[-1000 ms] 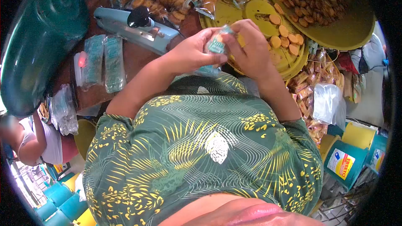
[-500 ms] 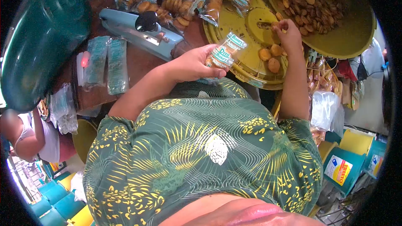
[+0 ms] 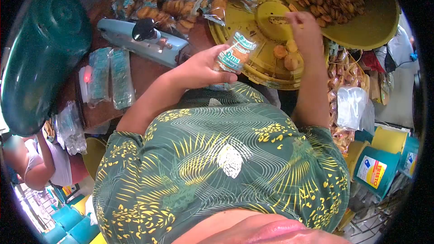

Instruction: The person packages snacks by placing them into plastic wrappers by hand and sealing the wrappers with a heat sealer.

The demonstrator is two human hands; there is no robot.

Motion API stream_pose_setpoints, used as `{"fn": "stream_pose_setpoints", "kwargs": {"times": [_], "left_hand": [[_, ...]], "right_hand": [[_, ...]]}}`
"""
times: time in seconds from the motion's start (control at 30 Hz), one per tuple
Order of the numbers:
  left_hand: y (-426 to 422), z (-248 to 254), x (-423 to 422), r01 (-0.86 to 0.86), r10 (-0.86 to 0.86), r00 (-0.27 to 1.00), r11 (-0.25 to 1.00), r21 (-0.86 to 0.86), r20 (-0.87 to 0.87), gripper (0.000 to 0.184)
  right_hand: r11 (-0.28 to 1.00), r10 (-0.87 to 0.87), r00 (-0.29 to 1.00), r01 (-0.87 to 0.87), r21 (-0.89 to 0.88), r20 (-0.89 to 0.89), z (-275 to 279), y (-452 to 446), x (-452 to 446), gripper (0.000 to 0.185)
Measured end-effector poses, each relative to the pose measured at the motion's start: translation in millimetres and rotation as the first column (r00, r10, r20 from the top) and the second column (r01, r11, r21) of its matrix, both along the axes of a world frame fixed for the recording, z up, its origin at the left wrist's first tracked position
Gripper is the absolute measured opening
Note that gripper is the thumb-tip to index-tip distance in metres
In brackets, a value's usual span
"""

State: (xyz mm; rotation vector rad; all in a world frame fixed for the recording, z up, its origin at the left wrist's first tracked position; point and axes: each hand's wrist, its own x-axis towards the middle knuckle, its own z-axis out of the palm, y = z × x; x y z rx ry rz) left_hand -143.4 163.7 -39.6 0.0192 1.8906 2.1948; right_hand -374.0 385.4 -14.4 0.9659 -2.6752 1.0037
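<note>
Now pinching a printed packet (image 3: 235,57) between thumb and fingers of the left hand (image 3: 205,67), over the near left of a yellow lid (image 3: 262,58).
Holding the right hand (image 3: 308,31) above the lid's far right, beside a tub (image 3: 384,29) of biscuits; fingers curled, but cannot tell whether pinching anything. Just nearer, loose biscuits (image 3: 280,52) on the lid. To the left, a blue sealer (image 3: 120,33); farther off, bagged biscuits (image 3: 219,3) in a heap.

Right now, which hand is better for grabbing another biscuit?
Probably the right hand: it is over the yellow lid, close to the loose biscuits. The left hand is busy holding the printed packet.
</note>
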Motion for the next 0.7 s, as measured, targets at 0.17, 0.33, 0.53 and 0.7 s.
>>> {"fn": "stream_pose_setpoints", "kwargs": {"times": [0.17,0.33,0.53,0.7], "left_hand": [[-3.8,0.6,3.1,0.01,-0.009,1.0,0.997,0.08,-0.011,0.07],[1.3,-0.3,-0.7,0.02,-0.019,1.0,0.999,0.041,-0.023,0.072],[6.2,2.3,-0.7,0.044,-0.044,0.999,0.999,0.03,-0.022,0.07],[3.2,5.5,5.6,-0.045,0.047,0.997,0.998,0.04,-0.053,0.066]], "right_hand": [[0.837,-0.288,0.957,0.27,0.477,-0.035,-13.7,42.7,-40.1,0.027],[0.983,0.156,0.958,-0.127,-0.134,0.239,-6.4,23.1,-19.6,0.025],[0.755,0.655,0.669,-0.59,-0.287,0.35,33.3,-33.5,60.2,0.02],[0.788,0.587,0.806,-0.591,-0.171,-0.077,32.8,-53.6,70.7,0.024]]}}
